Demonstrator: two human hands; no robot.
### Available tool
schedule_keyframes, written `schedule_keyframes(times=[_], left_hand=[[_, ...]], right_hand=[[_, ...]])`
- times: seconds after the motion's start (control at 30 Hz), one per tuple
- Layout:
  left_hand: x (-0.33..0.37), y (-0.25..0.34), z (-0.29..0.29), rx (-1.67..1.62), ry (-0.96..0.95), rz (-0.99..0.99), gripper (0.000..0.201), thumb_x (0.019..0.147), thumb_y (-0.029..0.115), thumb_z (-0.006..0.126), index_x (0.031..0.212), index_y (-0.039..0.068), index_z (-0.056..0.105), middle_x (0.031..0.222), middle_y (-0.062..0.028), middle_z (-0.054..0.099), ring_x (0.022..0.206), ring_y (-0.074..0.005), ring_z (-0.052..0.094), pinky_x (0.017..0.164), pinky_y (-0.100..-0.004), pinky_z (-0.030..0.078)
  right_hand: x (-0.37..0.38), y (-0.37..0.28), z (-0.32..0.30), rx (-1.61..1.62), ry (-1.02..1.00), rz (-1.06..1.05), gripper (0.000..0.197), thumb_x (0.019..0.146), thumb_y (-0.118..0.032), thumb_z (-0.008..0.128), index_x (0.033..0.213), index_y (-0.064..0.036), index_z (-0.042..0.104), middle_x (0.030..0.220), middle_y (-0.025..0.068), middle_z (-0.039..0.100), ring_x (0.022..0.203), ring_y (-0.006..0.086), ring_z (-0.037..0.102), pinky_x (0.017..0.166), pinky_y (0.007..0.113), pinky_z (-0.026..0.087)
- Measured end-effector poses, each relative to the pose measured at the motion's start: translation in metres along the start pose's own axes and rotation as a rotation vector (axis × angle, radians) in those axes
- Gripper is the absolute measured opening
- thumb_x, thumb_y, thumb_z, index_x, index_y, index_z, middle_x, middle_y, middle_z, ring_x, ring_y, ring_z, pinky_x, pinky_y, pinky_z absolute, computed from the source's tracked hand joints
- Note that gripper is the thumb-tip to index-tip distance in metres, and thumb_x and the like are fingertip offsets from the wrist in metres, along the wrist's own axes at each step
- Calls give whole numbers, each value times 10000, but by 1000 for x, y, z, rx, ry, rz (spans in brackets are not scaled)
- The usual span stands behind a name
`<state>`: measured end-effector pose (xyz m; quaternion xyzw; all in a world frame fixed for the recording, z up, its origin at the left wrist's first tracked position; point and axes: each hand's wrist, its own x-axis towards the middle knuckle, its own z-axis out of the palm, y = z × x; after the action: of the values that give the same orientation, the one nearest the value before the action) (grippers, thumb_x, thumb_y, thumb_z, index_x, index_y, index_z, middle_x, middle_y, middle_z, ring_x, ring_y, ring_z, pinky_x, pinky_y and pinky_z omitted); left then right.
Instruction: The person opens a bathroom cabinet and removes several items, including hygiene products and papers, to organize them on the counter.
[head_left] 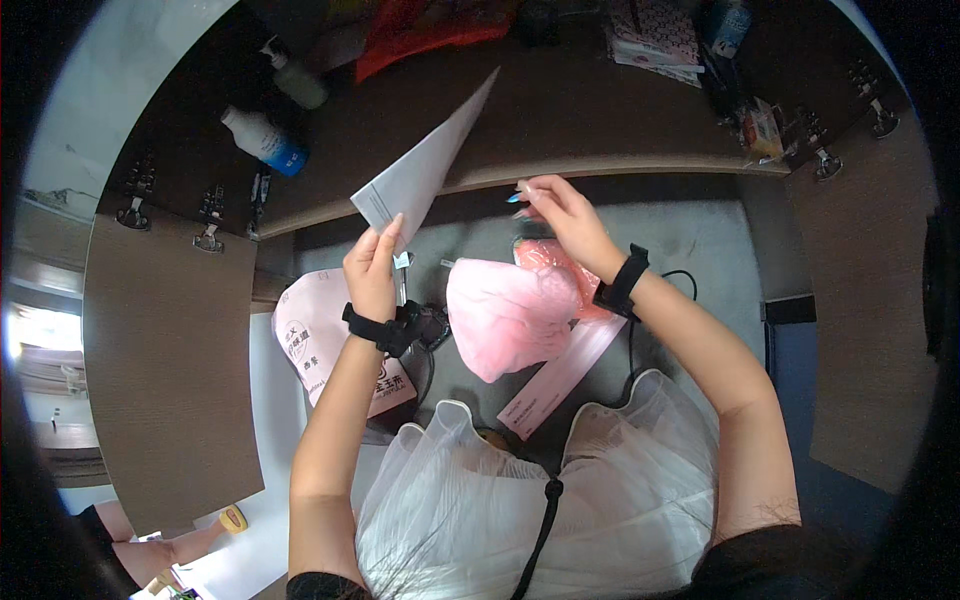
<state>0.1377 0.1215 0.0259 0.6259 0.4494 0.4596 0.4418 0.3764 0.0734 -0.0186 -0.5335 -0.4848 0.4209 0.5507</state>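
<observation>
My left hand (372, 268) pinches the lower corner of a white booklet or folded sheet (420, 175), which stands up at a tilt in front of the cabinet ledge. To the right, my right hand (562, 215) hovers with its fingers loosely bent and apart. Small blue spots show at its fingertips; whether these are nails or a tiny object I cannot make out. Below that hand lies a pink cloth bundle (510, 315), with a pinkish-orange glossy plastic packet (555, 262) behind it. A pale pink printed strip (562, 380) lies beside the bundle, nearer to me.
A pink printed paper bag (330, 335) lies at the left. On the dark shelf (600, 130) stand a white-and-blue bottle (265, 140) and a pump bottle (295, 78), with a red bag (430, 40) farther back. Open cabinet doors (175, 350) flank both sides. Another person's legs (170, 550) show at lower left.
</observation>
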Motion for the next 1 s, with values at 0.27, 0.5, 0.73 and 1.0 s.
schedule_keyframes(times=[0.27, 0.5, 0.73, 1.0], left_hand=[[-27, -6, 3, 31, -96, -74, 126, 803, 104, 609, 739, 1, 643, 622, 66, 488, 570, -19, 379, 509, -188, 300], [-31, -7, -5, 91, -260, -176, 131, 761, 50, 635, 870, -18, 659, 778, -12, 638, 682, -51, 537, 606, -187, 415], [-35, -35, -12, -237, -297, -228, 144, 779, 47, 612, 907, -17, 622, 875, -45, 633, 785, -94, 573, 725, -235, 446], [-33, -54, -20, -750, -146, -385, 400, 910, 290, 441, 1195, 11, 406, 1204, -123, 479, 1106, -227, 471, 924, -381, 399]], right_hand=[[2, -25, 8, 670, -308, 387, 748, 838, -635, 255, 1316, -60, 242, 1305, 180, 341, 1163, 288, 412, 920, 463, 379], [-8, -18, -2, 799, -270, 363, 522, 916, -441, 312, 1266, -55, 349, 1200, 141, 485, 1109, 276, 473, 968, 437, 342], [-24, 1, -11, 835, -360, 395, 375, 899, -164, 425, 1216, 34, 392, 1203, 173, 476, 1080, 273, 500, 942, 419, 394], [-29, 3, -10, 873, -235, 499, 413, 806, 80, 481, 1202, 92, 366, 1177, 198, 465, 1079, 272, 497, 952, 359, 412]])
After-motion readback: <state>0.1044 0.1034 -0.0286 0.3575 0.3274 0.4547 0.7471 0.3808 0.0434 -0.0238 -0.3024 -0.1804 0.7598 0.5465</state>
